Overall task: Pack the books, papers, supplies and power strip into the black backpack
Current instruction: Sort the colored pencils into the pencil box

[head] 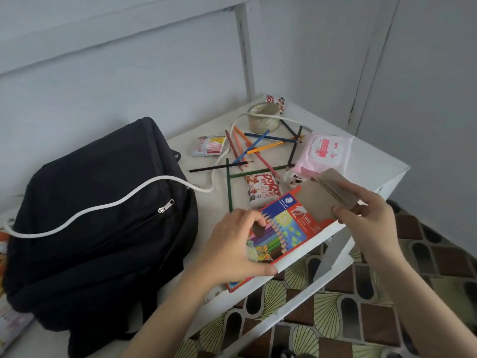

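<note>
**pack_rat:** what step is this? looks like the supplies bit. Left hand [232, 244] grips the near end of the coloured pencil box [286, 228] at the table [374, 174] edge, and the right hand [366, 215] pinches its brown cardboard flap [317, 202] and holds it open.

**deskjockey:** yep, and the loose coloured pencils [258, 148] are scattered well behind it. I'd guess the next move is gathering them and sliding them in tips-aligned. That needs one hand free.

**pack_rat:** black backpack [98, 215] lies just left of the box. Can't tell if the main compartment is open.

**deskjockey:** annoying bit: a white cord [116, 202] runs over the bag and loops among the pencils, around a tape roll [263, 120]. Snack packets [262, 188] and a pink wet wipes pack [325, 153] crowd in too. Box overhangs the edge, so it could slip.
</note>
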